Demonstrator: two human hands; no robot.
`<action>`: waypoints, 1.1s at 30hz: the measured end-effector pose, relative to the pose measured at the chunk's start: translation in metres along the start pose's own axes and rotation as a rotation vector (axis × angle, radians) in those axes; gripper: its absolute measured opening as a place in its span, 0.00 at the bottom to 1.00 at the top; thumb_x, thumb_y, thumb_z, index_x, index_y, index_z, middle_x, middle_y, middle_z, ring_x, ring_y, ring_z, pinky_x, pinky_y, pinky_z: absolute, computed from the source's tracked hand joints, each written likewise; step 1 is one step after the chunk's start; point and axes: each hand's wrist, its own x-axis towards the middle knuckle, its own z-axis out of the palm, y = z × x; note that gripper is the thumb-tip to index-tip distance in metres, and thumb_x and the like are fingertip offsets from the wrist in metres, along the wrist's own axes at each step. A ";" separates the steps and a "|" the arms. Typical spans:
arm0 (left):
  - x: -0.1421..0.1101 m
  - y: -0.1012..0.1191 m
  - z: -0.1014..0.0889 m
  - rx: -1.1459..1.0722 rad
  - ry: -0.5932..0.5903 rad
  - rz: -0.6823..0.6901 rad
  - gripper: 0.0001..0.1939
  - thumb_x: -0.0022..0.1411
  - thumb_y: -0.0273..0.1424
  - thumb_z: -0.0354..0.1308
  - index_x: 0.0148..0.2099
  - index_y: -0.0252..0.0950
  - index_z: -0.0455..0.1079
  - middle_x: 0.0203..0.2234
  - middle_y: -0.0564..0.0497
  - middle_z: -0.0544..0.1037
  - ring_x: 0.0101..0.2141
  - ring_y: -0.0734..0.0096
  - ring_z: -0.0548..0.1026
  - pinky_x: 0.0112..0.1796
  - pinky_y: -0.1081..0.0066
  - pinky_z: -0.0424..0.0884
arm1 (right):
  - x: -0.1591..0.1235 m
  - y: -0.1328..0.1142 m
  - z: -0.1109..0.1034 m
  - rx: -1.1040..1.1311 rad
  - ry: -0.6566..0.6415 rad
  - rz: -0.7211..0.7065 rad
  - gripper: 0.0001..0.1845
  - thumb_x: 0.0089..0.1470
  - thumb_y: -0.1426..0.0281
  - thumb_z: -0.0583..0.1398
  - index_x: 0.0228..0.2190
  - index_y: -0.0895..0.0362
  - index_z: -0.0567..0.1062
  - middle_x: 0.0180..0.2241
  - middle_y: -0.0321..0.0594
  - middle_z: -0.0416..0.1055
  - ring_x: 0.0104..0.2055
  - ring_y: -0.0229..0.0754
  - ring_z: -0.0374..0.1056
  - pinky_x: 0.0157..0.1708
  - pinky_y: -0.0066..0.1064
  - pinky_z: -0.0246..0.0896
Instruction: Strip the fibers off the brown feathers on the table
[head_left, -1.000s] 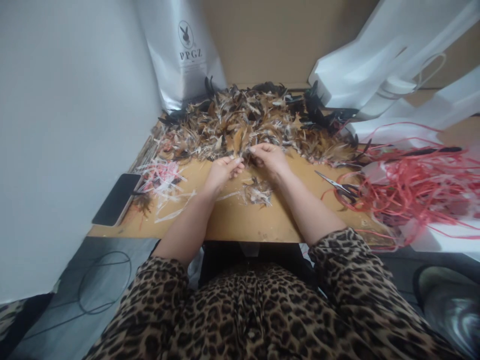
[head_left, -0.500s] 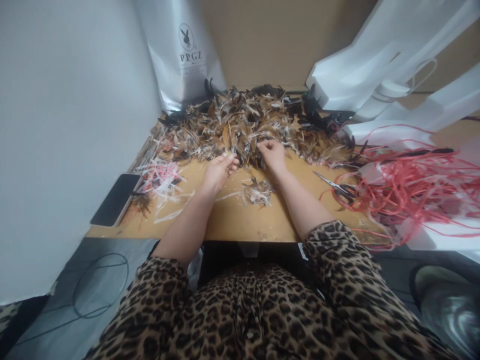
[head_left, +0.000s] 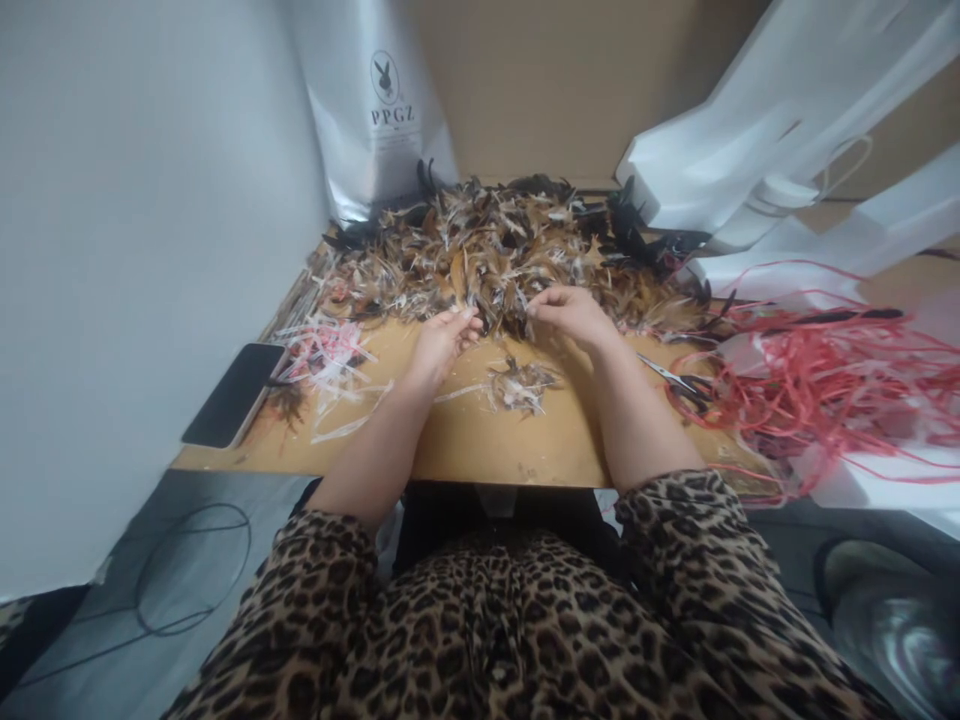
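Observation:
A wide heap of brown, black and whitish feathers [head_left: 495, 240] covers the back of the wooden table. At its front edge, my left hand [head_left: 448, 343] is closed in a pinch on feathers, with a brown one rising just above the fingertips. My right hand [head_left: 571, 315] is a short way to the right, thumb and fingertips pinched together against the heap. What lies in that pinch is too small to make out. Between my forearms lies a small clump of feather scraps [head_left: 519, 385].
A phone [head_left: 234, 395] lies at the left edge, beside pink and white strips [head_left: 326, 350]. On the right are scissors [head_left: 679, 378] and a tangle of red ties [head_left: 840, 390]. A silver bag [head_left: 386, 150] stands behind the heap; white packaging [head_left: 697, 160] is at the back right.
My right hand has moved to the right, away from my left hand, and its forearm has swung outward. My left hand stays nearly in place. The whole view has shifted slightly.

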 end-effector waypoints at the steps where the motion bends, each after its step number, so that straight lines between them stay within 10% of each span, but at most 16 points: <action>1: 0.000 0.000 0.000 0.001 0.003 -0.002 0.09 0.53 0.31 0.65 0.34 0.30 0.73 0.25 0.51 0.77 0.20 0.86 0.69 0.22 0.83 0.62 | -0.005 -0.006 -0.006 -0.003 -0.106 0.030 0.13 0.37 0.64 0.65 0.25 0.61 0.75 0.18 0.33 0.67 0.20 0.32 0.57 0.23 0.27 0.53; 15: -0.001 0.000 -0.001 -0.002 -0.007 0.021 0.12 0.50 0.33 0.66 0.34 0.30 0.73 0.25 0.51 0.77 0.20 0.85 0.69 0.22 0.82 0.60 | -0.065 -0.029 0.003 -0.313 -0.936 -0.069 0.09 0.46 0.71 0.60 0.32 0.61 0.75 0.28 0.36 0.71 0.28 0.33 0.63 0.30 0.26 0.59; 33: -0.001 0.000 0.001 0.004 -0.017 0.009 0.10 0.52 0.32 0.65 0.34 0.30 0.73 0.25 0.51 0.77 0.20 0.85 0.70 0.21 0.82 0.61 | -0.080 -0.048 0.000 -0.331 -1.083 -0.193 0.08 0.46 0.74 0.58 0.31 0.60 0.73 0.29 0.38 0.70 0.30 0.34 0.63 0.32 0.26 0.58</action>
